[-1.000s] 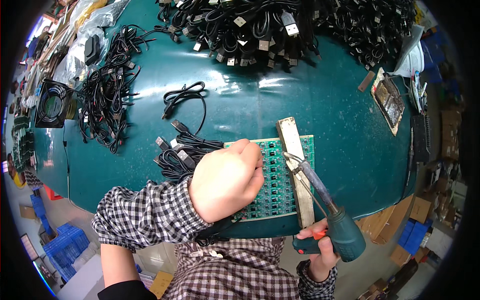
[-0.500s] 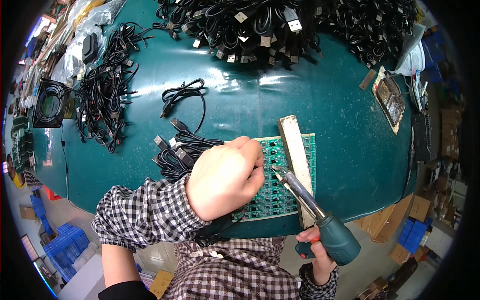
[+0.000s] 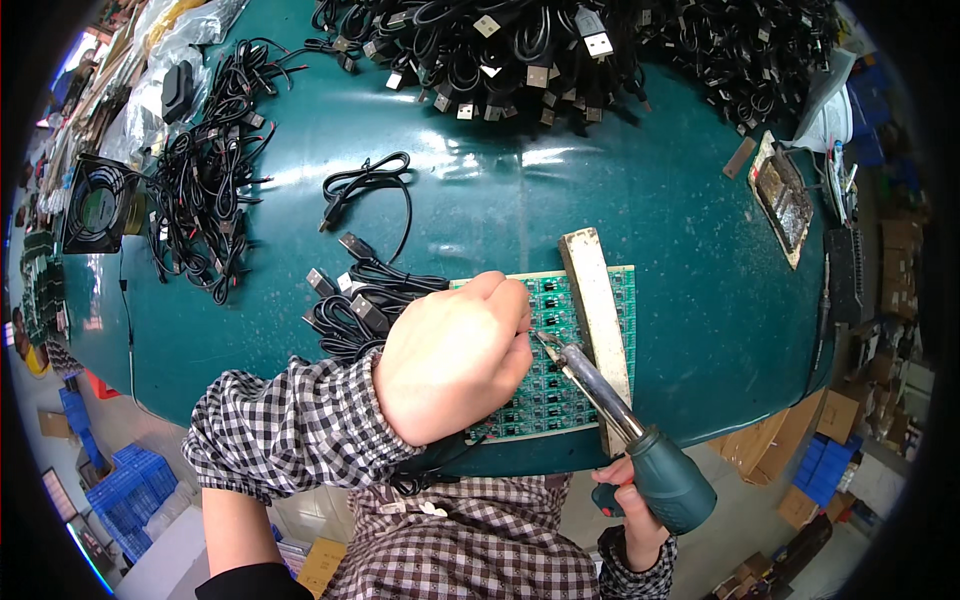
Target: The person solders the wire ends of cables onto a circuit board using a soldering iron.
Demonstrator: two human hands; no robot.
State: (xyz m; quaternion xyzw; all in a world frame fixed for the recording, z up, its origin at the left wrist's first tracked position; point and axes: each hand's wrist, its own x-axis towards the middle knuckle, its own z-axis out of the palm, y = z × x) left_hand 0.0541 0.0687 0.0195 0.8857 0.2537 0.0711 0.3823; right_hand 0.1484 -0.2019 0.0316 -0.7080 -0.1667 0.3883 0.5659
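Observation:
A green circuit board [image 3: 550, 410] with rows of small parts lies near the table's front edge. Across its right part rests a long, worn, pale bar [image 3: 592, 290]. My left hand [image 3: 450, 360] is closed in a pinch over the board's left side; its fingertips and whatever they hold are hidden. Gripped in my right hand [image 3: 640, 515] is a soldering gun [image 3: 672, 482] with a dark green body and a metal barrel. Its tip points up and left, close to my left fingers at the board. Black USB cables [image 3: 345, 330] lie bundled beside and partly behind my left hand.
One coiled cable [image 3: 365, 185] lies farther back. More cables [image 3: 205, 190] form a heap at left, beside a fan [image 3: 98, 205]. Large cable piles [image 3: 500, 60] fill the far side. A stained soldering tray [image 3: 782, 200] sits at right.
The soldering gun's tip has shifted slightly left, closer to my left fingers. My left hand keeps nearly the same place and pinch over the board.

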